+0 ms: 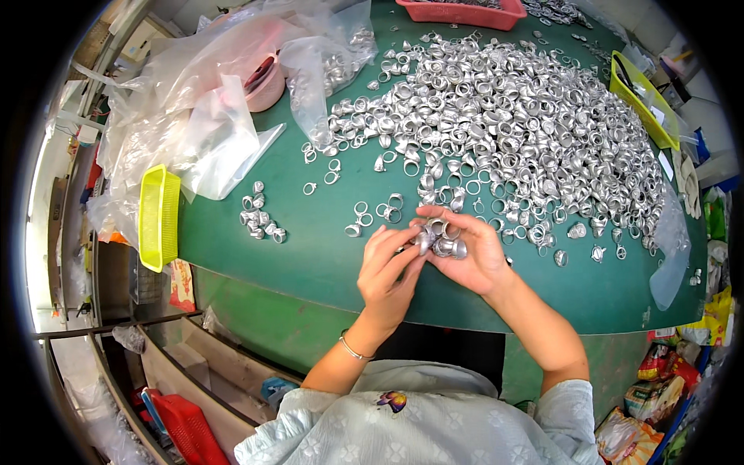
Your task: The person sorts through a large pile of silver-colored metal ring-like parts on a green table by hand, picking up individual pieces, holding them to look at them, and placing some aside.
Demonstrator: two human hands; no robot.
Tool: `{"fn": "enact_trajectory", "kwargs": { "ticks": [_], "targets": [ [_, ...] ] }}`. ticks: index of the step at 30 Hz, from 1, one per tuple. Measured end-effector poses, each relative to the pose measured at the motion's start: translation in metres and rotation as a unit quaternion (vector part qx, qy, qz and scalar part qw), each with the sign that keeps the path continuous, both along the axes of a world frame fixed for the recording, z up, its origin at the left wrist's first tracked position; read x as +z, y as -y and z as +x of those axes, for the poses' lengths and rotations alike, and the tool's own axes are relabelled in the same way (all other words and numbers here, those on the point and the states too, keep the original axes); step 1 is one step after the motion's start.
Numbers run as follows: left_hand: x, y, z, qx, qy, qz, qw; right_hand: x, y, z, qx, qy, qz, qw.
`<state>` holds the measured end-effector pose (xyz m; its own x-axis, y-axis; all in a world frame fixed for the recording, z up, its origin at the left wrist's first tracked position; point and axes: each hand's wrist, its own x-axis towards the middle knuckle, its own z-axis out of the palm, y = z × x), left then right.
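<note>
Several silver-coloured metal rings (449, 247) rest in the cupped palm and fingers of my right hand (478, 263). From the left side, my left hand (386, 273) closes its fingertips on a ring at the edge of this handful. Both hands are over the near part of the green tabletop (310, 252). Just beyond them spreads a big heap of similar rings (511, 108). A few loose rings (362, 209) lie beside my left hand, and a small separate cluster of rings (260, 217) sits farther left. My fingers partly hide the held rings.
A yellow-green basket (159, 217) stands on the left edge; another yellow-green basket (645, 101) is at the right. Clear plastic bags (194, 85) cover the far left around a pink bowl (267, 87). A red tray (465, 14) stands at the back. Below left are open drawers (225, 364).
</note>
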<state>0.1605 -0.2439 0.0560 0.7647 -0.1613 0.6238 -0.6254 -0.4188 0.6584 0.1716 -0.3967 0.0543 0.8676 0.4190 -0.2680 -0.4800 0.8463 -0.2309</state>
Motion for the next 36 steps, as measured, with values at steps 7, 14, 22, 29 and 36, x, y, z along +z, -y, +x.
{"fn": "enact_trajectory", "kwargs": {
  "ticks": [7,14,22,29,36],
  "targets": [
    [-0.004,0.039,-0.009,-0.062,-0.154,-0.206,0.964,0.004,0.000,0.000,-0.057,-0.013,-0.023,0.998],
    [0.003,0.058,-0.017,-0.098,-0.380,-0.661,0.639,0.006,-0.016,-0.011,-0.126,0.339,-0.462,0.810],
    [0.004,0.045,-0.001,-0.069,-0.444,-0.686,0.572,0.020,-0.024,-0.016,-0.224,0.510,-0.686,0.468],
    [0.010,0.027,0.013,-0.104,-0.498,-0.731,0.455,0.013,-0.006,-0.009,-0.296,0.451,-0.673,0.506],
    [-0.005,-0.039,0.046,-0.202,-0.523,-0.678,0.476,-0.002,-0.001,-0.002,-0.273,0.417,-0.692,0.523]
  ]
}}
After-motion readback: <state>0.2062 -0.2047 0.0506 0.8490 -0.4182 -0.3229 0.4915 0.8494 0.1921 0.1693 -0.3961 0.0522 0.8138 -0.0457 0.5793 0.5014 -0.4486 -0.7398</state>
